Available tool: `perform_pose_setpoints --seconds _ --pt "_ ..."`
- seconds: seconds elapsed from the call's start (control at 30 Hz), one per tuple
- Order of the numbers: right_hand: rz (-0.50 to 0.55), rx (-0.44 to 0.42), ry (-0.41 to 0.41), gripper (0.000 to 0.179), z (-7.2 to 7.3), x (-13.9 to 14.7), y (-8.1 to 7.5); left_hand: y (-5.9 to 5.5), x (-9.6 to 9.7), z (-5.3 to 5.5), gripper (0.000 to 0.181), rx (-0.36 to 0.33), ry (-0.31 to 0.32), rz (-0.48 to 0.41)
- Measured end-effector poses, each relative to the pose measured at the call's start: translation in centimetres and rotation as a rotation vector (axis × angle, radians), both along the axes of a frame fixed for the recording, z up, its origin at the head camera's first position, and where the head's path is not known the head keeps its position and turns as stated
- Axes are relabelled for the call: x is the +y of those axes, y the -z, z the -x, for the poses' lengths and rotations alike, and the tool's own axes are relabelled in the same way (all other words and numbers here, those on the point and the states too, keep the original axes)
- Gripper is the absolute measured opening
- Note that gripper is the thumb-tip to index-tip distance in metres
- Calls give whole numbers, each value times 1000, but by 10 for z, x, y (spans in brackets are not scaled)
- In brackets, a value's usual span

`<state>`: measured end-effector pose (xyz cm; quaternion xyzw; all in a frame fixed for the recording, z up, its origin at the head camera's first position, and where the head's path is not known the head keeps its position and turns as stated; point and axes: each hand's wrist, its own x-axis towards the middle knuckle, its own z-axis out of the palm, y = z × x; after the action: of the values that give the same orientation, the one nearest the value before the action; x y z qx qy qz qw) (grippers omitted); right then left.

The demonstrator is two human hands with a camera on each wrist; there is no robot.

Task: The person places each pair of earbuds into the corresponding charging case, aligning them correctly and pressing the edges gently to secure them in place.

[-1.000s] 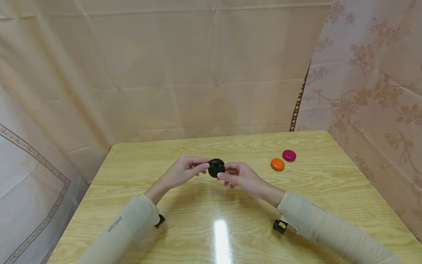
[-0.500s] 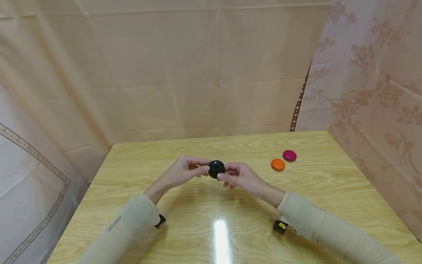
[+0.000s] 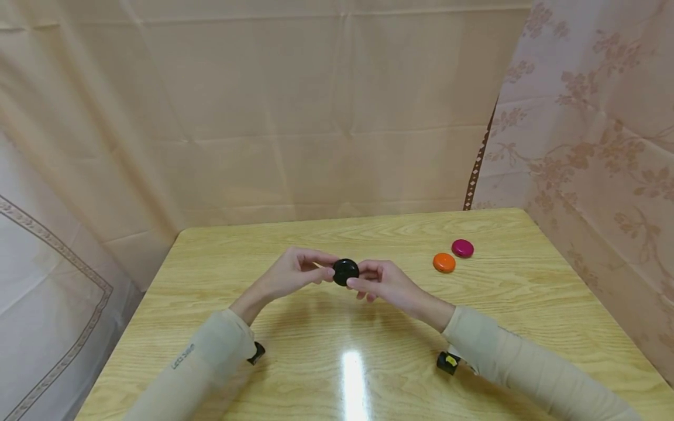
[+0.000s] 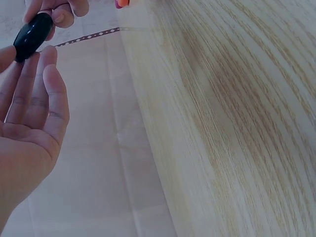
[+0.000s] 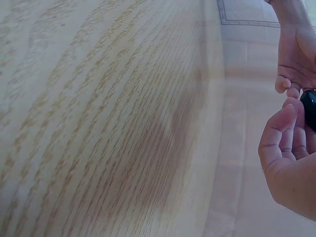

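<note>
Above the middle of the table, a small round glossy black case [image 3: 346, 272] is held between both hands. My left hand [image 3: 292, 272] pinches its left edge with thumb and fingertips. On the opposite edge, my right hand [image 3: 383, 282] grips it between thumb and fingers. The left wrist view shows the black case [image 4: 33, 35] from the side as a thick rounded disc, its lid down. In the right wrist view the case [image 5: 309, 107] is cut off by the frame's edge.
An orange round case [image 3: 444, 262] and a magenta one [image 3: 463, 248] of similar shape lie at the back right of the wooden table [image 3: 295, 374]. Cloth curtains [image 3: 316, 117] hang behind the table and at both sides.
The black case's lid has come down: one second ago a gap showed across it, half a second ago a narrower one, and now its top is smooth. Both hands stay almost in place.
</note>
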<state>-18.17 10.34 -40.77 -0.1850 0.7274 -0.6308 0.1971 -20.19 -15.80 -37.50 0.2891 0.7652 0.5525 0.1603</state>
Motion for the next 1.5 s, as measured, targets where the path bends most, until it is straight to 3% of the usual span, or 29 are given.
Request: perform_pose_setpoints --seconds 0.27,0.7,0.9,1.2,1.5 --pt "7 6 -13 31 -1 -2 0 -1 -2 -1 27 -34 4 -12" --pt "-11 -3 -20 30 0 -1 1 3 5 -2 25 -19 20 -50" --pt "-21 6 -15 30 0 1 0 1 7 -2 28 -29 11 -5" --pt "-97 12 16 45 6 17 -3 3 23 -2 28 -5 -39 10" --pt "-144 156 63 35 16 38 -2 15 54 0 28 -36 -123 -18"
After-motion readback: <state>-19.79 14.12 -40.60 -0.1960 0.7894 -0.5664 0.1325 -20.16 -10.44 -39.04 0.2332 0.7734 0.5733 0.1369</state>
